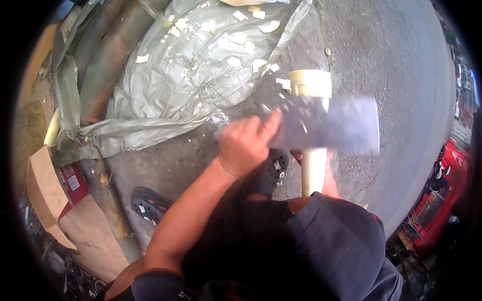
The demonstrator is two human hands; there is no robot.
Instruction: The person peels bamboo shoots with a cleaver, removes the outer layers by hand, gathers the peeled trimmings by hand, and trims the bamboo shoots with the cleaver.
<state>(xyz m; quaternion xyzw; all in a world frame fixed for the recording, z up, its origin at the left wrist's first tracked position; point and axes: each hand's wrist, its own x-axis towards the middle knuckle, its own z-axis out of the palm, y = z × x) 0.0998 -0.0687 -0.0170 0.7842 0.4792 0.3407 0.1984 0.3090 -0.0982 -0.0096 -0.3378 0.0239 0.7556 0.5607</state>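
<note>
My left hand [244,144] is closed on the handle of a broad cleaver [331,123], index finger stretched along the blade. Motion blurs the blade, which crosses in front of a thick, pale, cylindrical stalk [314,173]. The cut upper end of the stalk shows above the blade, and its lower part comes down towards my body. My right hand [297,155] is at the stalk behind and below the cleaver, mostly hidden; its fingers appear wrapped around it. Small pale chips [301,113] blur near the blade.
A grey-green woven sheet [165,95], scattered with pale pieces, lies on the ground ahead. Large brown-green stalks [113,60] lie at the upper left. An opened cardboard box [47,185] stands at the left. Grey pavement [381,60] stretches along the right, with a red vehicle [454,168] beyond.
</note>
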